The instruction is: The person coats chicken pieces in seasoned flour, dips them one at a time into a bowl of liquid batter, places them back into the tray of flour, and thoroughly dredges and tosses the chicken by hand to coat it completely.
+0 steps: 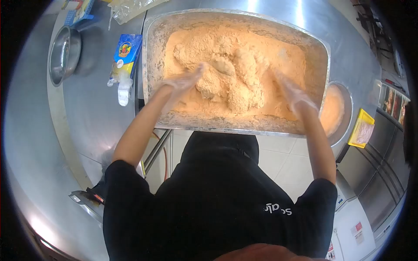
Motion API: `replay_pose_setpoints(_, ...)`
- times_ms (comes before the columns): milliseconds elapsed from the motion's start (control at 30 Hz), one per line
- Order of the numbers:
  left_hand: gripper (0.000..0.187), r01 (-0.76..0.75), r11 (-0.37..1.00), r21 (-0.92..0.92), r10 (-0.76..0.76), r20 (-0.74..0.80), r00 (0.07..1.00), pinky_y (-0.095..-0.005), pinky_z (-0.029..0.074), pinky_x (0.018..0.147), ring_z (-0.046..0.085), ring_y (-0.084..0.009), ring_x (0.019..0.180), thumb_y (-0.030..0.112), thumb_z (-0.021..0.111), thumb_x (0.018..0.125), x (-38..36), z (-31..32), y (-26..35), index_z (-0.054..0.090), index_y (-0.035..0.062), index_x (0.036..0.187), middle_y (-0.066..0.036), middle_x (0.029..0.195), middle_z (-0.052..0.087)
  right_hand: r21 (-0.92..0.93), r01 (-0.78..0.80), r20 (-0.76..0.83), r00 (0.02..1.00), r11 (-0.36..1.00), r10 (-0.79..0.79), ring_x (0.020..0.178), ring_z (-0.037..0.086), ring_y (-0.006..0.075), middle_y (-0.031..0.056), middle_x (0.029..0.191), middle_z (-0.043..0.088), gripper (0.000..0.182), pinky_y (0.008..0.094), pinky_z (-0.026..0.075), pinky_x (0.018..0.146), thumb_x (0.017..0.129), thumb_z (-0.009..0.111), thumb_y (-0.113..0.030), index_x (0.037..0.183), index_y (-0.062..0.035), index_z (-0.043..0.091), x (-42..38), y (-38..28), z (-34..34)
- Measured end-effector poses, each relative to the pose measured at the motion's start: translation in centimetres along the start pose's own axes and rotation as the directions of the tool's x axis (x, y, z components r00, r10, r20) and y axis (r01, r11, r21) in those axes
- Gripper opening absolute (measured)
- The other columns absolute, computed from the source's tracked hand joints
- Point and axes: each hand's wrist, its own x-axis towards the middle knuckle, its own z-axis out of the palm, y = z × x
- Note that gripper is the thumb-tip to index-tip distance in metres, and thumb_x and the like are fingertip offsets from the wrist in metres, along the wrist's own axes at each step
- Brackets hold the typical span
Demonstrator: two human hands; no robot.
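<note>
A large rectangular metal tray (235,130) holds orange-tinted breading flour (291,56). Several flour-coated pieces, which look like chicken (246,93), are heaped in its middle. My left hand (185,85), in a clear plastic glove, is at the left side of the heap with its fingers stretched toward the pieces. On the other side, my right hand (294,91), gloved the same way, has its fingers extended over the flour, apart from the heap. Neither hand is closed on a piece. Some of the coated pieces overlap, so their full shapes are hidden.
Left of the tray lie a blue and yellow packet (126,52) and a small white bag (124,91). A steel bowl (65,55) sits further left. To the right are a round container (335,108) of orange powder and a yellow tray (361,128).
</note>
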Motion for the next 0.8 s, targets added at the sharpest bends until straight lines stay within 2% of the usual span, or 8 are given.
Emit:
replay_pose_setpoints(267,0.081,-0.160,0.905,-0.394,0.297,0.316,0.901,-0.0547,0.019,0.120,0.015,-0.0369,0.149,0.065,0.041,0.095,5.6,4.0,1.3,0.020,0.0177,0.157,-0.016,0.163,0.014,0.059,-0.115,0.234,0.967,0.992,0.099,0.149,0.021,0.0303,0.0189,0.159,0.028,0.104,0.0469,0.019,0.120,0.084,0.047,-0.079,0.153,-0.0033,0.030,6.2,0.2,5.6)
replay_pose_setpoints(367,0.065,-0.054,0.442,-0.895,0.589,0.245,0.770,-0.0452,0.034,0.116,0.035,-0.0308,0.141,0.042,0.057,0.095,9.8,5.7,-1.3,0.037,0.0118,0.148,-0.020,0.149,0.039,0.012,-0.038,0.254,0.967,0.999,0.034,0.146,0.030,0.0289,0.0206,0.155,0.034,0.089,0.0416,0.026,0.118,0.091,0.050,-0.069,0.148,-0.0010,0.039,2.7,-3.4,2.4)
replay_pose_setpoints(433,0.051,-0.203,0.418,-0.886,0.594,0.097,0.798,-0.0387,0.044,0.108,0.050,-0.0263,0.129,0.027,0.063,0.093,9.3,5.8,-2.1,0.049,0.0093,0.139,-0.021,0.135,0.054,0.124,0.132,0.238,0.958,0.983,-0.159,0.138,0.041,0.0284,0.0205,0.150,0.042,0.076,0.0390,0.032,0.114,0.095,0.051,-0.059,0.142,-0.0002,0.047,2.6,-1.5,2.2)
replay_pose_setpoints(467,0.044,-0.396,0.639,-0.660,0.515,-0.016,0.857,-0.0363,0.049,0.102,0.057,-0.0255,0.120,0.022,0.063,0.092,5.6,4.5,-0.5,0.054,0.0093,0.134,-0.020,0.129,0.059,0.179,0.217,0.222,0.941,0.960,-0.254,0.135,0.046,0.0281,0.0205,0.147,0.046,0.069,0.0377,0.035,0.112,0.097,0.052,-0.054,0.139,0.0002,0.051,2.6,-0.9,2.1)
replay_pose_setpoints(567,0.038,-0.558,0.804,-0.206,0.458,-0.384,0.802,-0.0342,0.057,0.086,0.067,-0.0228,0.094,0.004,0.064,0.088,1.1,-0.1,0.0,0.059,0.0045,0.125,-0.014,0.119,0.067,-0.635,0.084,0.201,0.978,0.768,0.059,0.126,0.055,0.0286,0.0191,0.141,0.054,0.061,0.0382,0.040,0.108,0.097,0.054,-0.048,0.134,0.0012,0.055,-1.6,-8.5,0.2)
replay_pose_setpoints(667,0.040,-0.274,0.961,-0.029,0.201,-0.604,0.771,-0.0345,0.056,0.086,0.067,-0.0239,0.096,0.026,0.059,0.094,1.0,-3.5,0.2,0.059,0.0017,0.126,-0.015,0.118,0.067,-0.341,0.253,0.248,0.953,0.905,-0.173,0.120,0.060,0.0310,0.0182,0.135,0.059,0.058,0.0417,0.044,0.105,0.095,0.056,-0.048,0.127,0.0009,0.060,2.0,-5.2,-3.9)
replay_pose_setpoints(733,0.047,0.003,1.000,-0.012,-0.009,-0.546,0.838,-0.0366,0.057,0.085,0.068,-0.0252,0.096,0.039,0.052,0.098,2.0,-4.8,2.7,0.059,0.0017,0.126,-0.015,0.120,0.066,-0.037,-0.017,-0.274,0.962,0.999,0.006,0.134,0.048,0.0334,0.0194,0.146,0.048,0.068,0.0460,0.036,0.112,0.094,0.055,-0.054,0.137,-0.0013,0.052,2.7,-5.4,-3.6)
replay_pose_setpoints(800,0.060,-0.082,0.992,-0.092,0.019,-0.547,0.837,-0.0417,0.053,0.095,0.063,-0.0287,0.111,0.049,0.043,0.099,7.0,-4.3,2.5,0.052,0.0025,0.136,-0.017,0.134,0.058,0.071,-0.146,-0.324,0.932,0.987,0.161,0.142,0.036,0.0325,0.0177,0.154,0.037,0.078,0.0517,0.028,0.115,0.092,0.051,-0.062,0.146,-0.0069,0.042,4.6,-6.0,-1.0)
